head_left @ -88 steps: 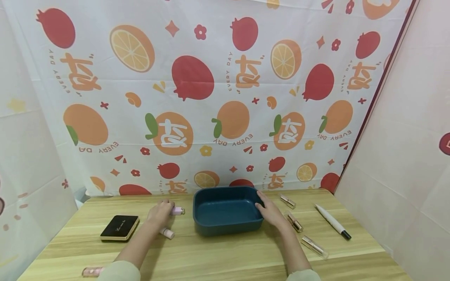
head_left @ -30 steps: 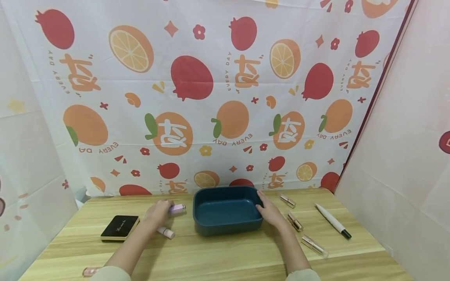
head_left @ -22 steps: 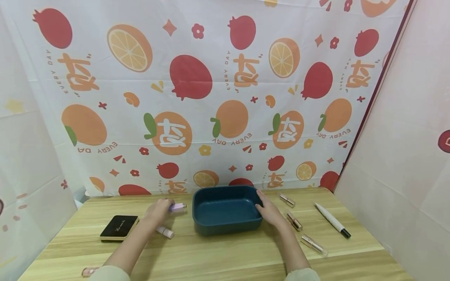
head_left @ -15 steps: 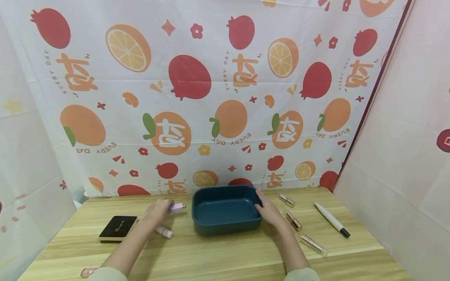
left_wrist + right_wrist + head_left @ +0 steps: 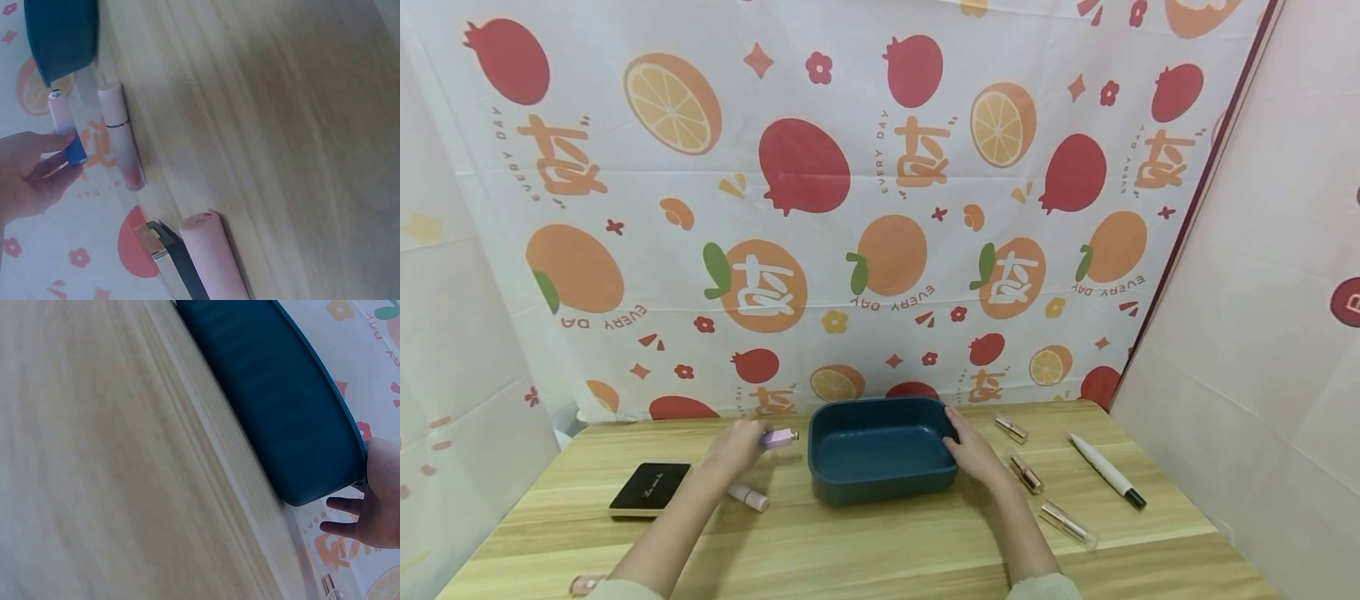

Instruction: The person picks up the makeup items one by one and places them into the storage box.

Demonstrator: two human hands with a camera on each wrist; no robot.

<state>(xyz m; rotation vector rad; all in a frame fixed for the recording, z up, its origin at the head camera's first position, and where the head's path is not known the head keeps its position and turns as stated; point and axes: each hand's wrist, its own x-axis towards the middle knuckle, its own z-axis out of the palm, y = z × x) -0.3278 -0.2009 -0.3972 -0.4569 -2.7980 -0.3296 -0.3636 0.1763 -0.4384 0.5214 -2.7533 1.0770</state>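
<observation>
Lilac tube (image 5: pixel 780 438) has risen slightly off the surface (image 5: pixel 865 550) beside the bin (image 5: pixel 887 490), the left hand (image 5: pixel 734 452) pinching its darker end. The right hand (image 5: pixel 976 457) grips the bin's end wall, probably to steady it.

Lilac rectangular tube (image 5: pixel 781 438): blue end covered by left hand (image 5: pixel 733 450) in head view. Pale pink cylindrical tube with dark ring (image 5: pixel 749 497): one end behind left forearm (image 5: pixel 683 508). Square black compact with gold rim (image 5: pixel 649 487), toward left edge of wooden table (image 5: pixel 865 550): overlapped by same forearm, lettering too small to read. Dark teal rectangular box (image 5: pixel 883 490): cut off in both wrist views. Pale object (image 5: pixel 569 419) past table's far left corner: mostly hidden, unclear.
</observation>
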